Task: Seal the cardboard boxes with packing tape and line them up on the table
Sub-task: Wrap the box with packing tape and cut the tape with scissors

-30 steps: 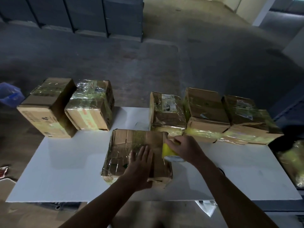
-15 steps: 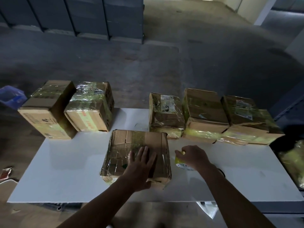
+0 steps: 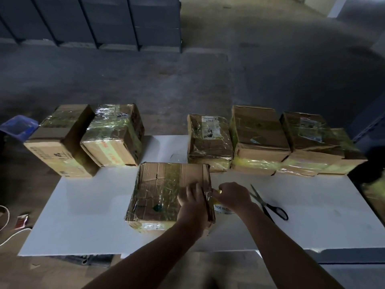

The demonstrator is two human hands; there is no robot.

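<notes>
Left hand (image 3: 192, 203) lies flat, fingers extended; right hand (image 3: 232, 197) curled tight.

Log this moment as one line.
step: taping near box | left hand: presses top near right edge | right hand: grips tape roll beside box | scissors: lie on table, untouched

A dim warehouse or packing bay: bare concrete floor (image 3: 187, 80), tall grey stacks (image 3: 104, 19) along the far side (each on a low base), and tape-wrapped cardboard boxes (image 3: 260, 130) lining a white desk (image 3: 83, 215).
</notes>
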